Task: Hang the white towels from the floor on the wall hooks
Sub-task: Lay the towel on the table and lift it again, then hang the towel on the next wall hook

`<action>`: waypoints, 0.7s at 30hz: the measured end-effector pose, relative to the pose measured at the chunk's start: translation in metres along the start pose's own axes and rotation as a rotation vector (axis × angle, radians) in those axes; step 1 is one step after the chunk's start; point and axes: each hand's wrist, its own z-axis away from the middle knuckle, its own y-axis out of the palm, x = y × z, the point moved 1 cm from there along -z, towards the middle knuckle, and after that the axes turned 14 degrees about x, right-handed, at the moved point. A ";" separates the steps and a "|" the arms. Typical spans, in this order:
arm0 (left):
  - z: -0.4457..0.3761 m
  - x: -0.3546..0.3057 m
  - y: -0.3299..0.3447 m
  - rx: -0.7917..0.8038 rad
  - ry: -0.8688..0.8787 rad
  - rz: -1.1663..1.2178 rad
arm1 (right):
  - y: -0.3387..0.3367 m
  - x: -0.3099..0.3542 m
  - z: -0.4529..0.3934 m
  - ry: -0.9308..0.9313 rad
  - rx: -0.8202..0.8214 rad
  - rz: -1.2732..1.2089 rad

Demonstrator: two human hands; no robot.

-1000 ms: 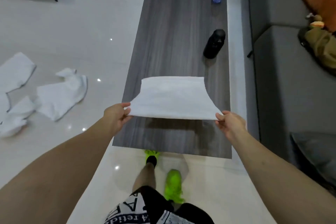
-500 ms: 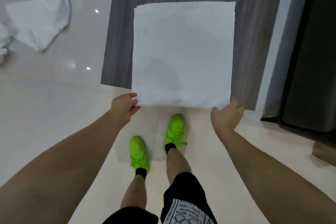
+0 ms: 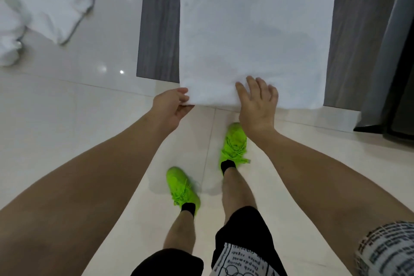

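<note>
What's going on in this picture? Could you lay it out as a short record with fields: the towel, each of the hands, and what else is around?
held towel: white towel, spread out flat in front of the person
left hand: left hand pinches the towel's near left corner
right hand: right hand lies on the near edge with fingers straight, its grip not visible
other towels: crumpled white towels on the floor, upper left
furniture: grey wood-grain table beyond the held towel
floor: pale glossy tiles
feet: bright green shoes
wall hooks: not in view
</note>
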 end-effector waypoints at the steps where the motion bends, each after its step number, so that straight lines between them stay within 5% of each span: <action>1: 0.005 -0.001 0.001 -0.002 0.006 -0.020 | -0.008 0.000 0.000 -0.008 -0.036 -0.041; 10: 0.106 -0.046 0.011 0.043 0.098 0.029 | -0.135 0.031 0.011 0.109 0.009 -0.429; 16: 0.219 -0.120 -0.050 0.067 0.289 0.144 | -0.266 0.124 0.007 0.007 0.158 -0.230; 21: 0.321 -0.174 -0.168 0.067 0.481 0.175 | -0.353 0.255 0.041 -0.199 0.175 -0.136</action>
